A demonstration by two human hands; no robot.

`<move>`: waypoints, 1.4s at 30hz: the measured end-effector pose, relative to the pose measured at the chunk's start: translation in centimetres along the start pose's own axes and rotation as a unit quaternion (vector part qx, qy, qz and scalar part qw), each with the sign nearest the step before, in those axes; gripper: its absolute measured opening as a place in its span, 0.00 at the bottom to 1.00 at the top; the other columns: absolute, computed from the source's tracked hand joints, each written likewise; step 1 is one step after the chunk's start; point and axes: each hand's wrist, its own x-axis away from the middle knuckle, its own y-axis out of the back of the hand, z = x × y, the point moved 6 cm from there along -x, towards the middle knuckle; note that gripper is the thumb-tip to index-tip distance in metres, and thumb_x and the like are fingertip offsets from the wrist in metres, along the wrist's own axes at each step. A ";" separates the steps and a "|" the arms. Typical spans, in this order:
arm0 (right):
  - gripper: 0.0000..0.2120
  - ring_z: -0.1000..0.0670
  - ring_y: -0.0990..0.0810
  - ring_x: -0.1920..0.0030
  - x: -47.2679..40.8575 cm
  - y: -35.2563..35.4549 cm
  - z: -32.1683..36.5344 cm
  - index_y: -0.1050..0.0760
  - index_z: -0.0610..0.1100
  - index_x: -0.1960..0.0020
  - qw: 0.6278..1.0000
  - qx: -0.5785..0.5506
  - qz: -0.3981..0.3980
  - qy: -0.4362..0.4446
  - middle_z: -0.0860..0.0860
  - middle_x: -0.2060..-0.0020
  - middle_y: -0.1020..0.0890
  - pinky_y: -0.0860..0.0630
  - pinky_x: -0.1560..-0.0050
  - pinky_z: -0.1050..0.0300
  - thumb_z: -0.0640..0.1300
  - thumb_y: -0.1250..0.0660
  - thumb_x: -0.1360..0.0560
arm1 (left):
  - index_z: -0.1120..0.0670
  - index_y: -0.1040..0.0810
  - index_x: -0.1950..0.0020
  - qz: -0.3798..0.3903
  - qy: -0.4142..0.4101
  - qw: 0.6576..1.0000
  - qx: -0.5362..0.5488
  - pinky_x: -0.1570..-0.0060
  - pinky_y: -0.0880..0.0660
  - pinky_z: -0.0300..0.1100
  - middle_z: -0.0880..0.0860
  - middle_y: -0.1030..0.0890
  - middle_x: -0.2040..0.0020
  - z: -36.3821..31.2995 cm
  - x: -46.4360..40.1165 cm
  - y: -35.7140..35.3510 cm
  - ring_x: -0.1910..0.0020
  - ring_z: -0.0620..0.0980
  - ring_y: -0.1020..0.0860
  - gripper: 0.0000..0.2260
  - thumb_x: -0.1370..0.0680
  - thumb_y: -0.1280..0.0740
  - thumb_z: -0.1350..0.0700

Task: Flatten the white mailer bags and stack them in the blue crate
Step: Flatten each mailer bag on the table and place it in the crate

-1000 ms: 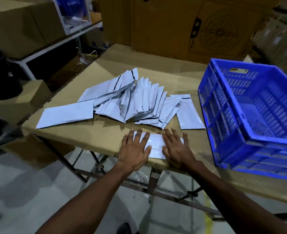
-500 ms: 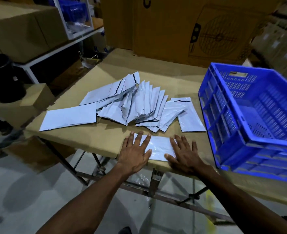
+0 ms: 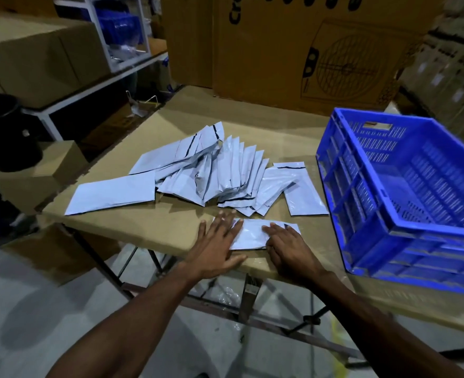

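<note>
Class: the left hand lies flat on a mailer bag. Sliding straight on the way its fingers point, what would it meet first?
Probably the near edge of the fanned mailer pile, just beyond the left hand; depth is unclear.

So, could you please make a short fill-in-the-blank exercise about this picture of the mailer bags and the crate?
1. Both hands press one white mailer bag flat against the ____.
2. The blue crate stands on the person's ____ side.
3. The inside of the crate holds ____ bags.
4. The left hand and right hand lie with their fingers ____, not curled.

Missing words: table; right; no; straight
</note>
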 end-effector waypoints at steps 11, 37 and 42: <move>0.16 0.44 0.43 0.22 -0.3 3.5 1.2 0.31 0.53 0.37 0.995 0.023 0.065 0.078 0.57 0.31 0.25 0.46 0.28 0.29 0.45 0.35 0.24 | 0.42 0.46 0.18 -0.015 0.037 0.999 0.024 0.25 0.48 0.63 0.52 0.42 0.18 0.1 -1.2 0.8 0.20 0.56 0.44 0.30 0.17 0.39 0.56; 0.17 0.62 0.17 0.51 -6.6 21.9 -9.0 0.19 0.43 0.40 0.972 -0.153 -0.046 -0.170 0.50 0.51 0.14 0.24 0.50 0.71 0.32 0.31 0.27 | 0.52 0.60 0.17 -0.016 0.074 0.996 0.045 0.23 0.49 0.63 0.56 0.58 0.17 -7.9 -5.0 -1.7 0.19 0.59 0.52 0.36 0.17 0.47 0.38; 0.17 0.67 0.21 0.52 -5.2 26.0 -13.0 0.17 0.43 0.43 0.968 -0.099 -0.078 -0.218 0.50 0.53 0.14 0.30 0.52 0.79 0.31 0.30 0.29 | 0.51 0.60 0.17 0.016 0.065 0.997 0.039 0.24 0.52 0.65 0.55 0.61 0.17 -10.5 -6.4 -2.0 0.18 0.58 0.59 0.34 0.16 0.48 0.40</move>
